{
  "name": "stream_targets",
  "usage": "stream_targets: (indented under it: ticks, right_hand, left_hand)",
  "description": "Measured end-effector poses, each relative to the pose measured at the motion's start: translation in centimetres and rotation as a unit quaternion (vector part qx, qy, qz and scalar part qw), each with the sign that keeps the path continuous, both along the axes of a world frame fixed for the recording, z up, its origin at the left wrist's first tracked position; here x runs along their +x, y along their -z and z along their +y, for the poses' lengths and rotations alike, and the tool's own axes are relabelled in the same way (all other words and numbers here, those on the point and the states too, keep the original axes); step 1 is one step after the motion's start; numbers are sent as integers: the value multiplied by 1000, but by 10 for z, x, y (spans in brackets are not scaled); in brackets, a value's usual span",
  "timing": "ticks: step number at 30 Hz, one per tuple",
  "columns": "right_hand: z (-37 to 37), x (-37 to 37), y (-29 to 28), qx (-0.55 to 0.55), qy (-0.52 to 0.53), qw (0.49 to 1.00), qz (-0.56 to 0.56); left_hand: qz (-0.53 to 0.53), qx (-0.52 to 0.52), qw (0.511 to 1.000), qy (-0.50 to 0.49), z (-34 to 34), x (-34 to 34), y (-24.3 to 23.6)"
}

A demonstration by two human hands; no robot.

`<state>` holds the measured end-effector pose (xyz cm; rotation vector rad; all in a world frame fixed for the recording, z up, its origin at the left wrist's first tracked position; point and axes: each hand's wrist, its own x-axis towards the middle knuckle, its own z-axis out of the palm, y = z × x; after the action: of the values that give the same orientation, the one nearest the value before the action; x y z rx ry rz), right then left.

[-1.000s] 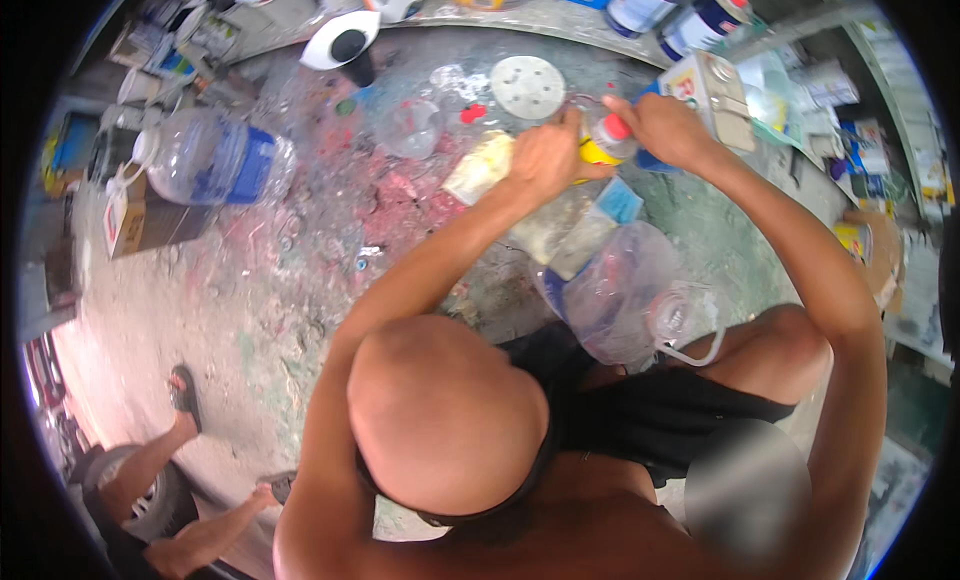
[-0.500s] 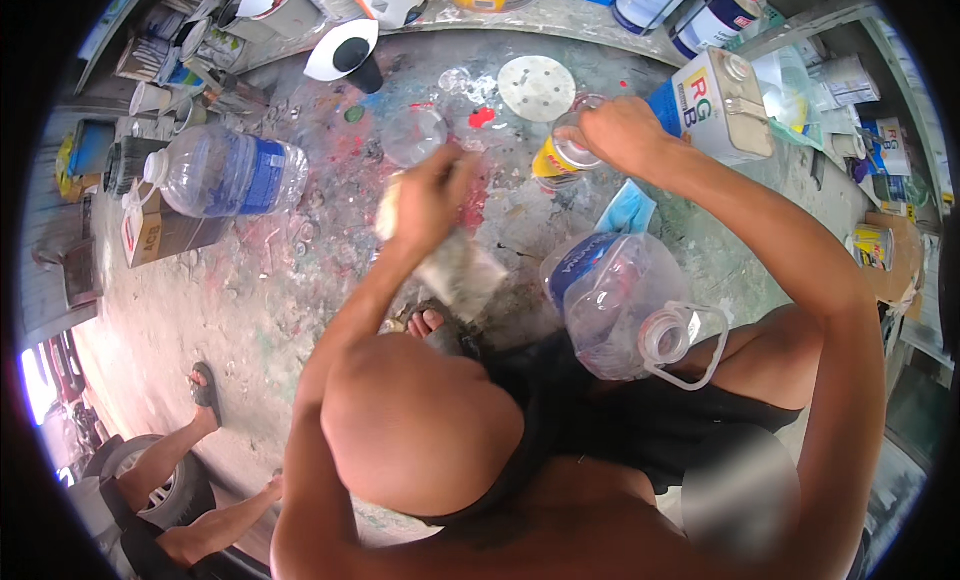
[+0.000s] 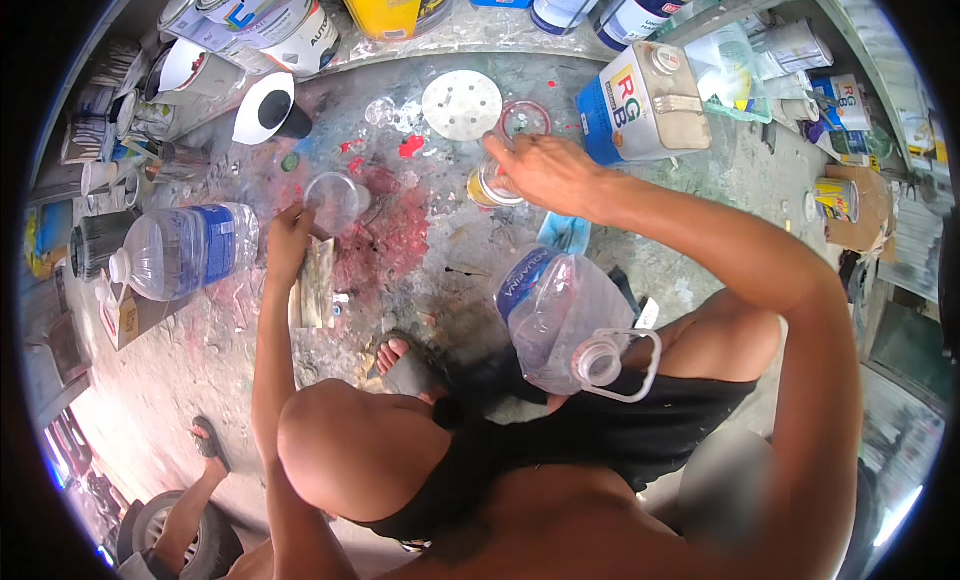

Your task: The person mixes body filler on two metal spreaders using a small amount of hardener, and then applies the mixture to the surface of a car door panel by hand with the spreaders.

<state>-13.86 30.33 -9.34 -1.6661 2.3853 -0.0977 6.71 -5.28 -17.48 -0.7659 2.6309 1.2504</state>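
Note:
My left hand (image 3: 288, 242) pinches a stained, pale folded sheet (image 3: 310, 295) at the left of the work floor, beside a clear plastic cup (image 3: 338, 200). My right hand (image 3: 535, 172) has its fingers around the top of a small yellow-labelled can (image 3: 480, 188). A white perforated disc (image 3: 460, 105) and a red-rimmed round lid or container (image 3: 525, 118) lie just beyond it. A blue folded piece of material (image 3: 562, 238) is below my right wrist. A large empty clear jug (image 3: 555, 310) with its handle up rests tilted by my legs.
Paint cans (image 3: 390, 0) line a shelf at the back. A square metal can (image 3: 640, 105) is right of my hand. A water jug (image 3: 188, 248) lies at left, near a funnel-topped container (image 3: 268, 110). Another person's leg (image 3: 200, 490) and a tyre (image 3: 170, 535) are at lower left.
My left hand has left the yellow-labelled can and moved left with the pale sheet. My right hand has moved onto the can, which now sits further left in view as the camera has shifted.

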Motion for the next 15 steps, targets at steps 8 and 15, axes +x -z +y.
stream_targets:
  ticks: [8, 15]
  right_hand:
    - [-44, -8, 38, 143, 172, 971, -86]
    - [126, -25, 65, 221, 85, 959, -154]
  left_hand:
    - [-24, 99, 938, -332, -3, 153, -172]
    - [141, 58, 826, -543, 0, 248, -355]
